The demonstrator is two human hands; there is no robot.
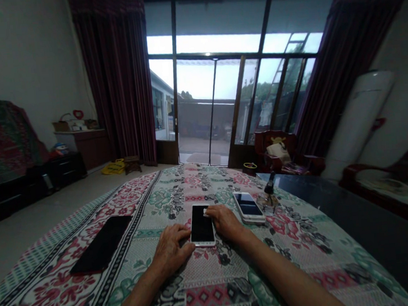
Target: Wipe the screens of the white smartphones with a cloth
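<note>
A white smartphone (202,229) with a dark screen lies flat on the patterned tablecloth in front of me. My left hand (171,248) grips its lower left side, fingers at the left edge and thumb near the bottom corner. Over the phone's upper right part, the pinched fingers of my right hand (226,222) hold a small white wad (205,212), perhaps tissue or cloth. To the right lie stacked white phones (248,206), the top one with its screen up. A large black tablet or phone (102,245) with a reddish edge rests at the left.
Just beyond the stacked phones stands a small clear glass container (268,202) with a black object (270,183) upright at it. The floral tablecloth (215,276) covers the table, whose dark glossy surface (338,217) shows at the right. A carved wooden chair (260,143) is behind.
</note>
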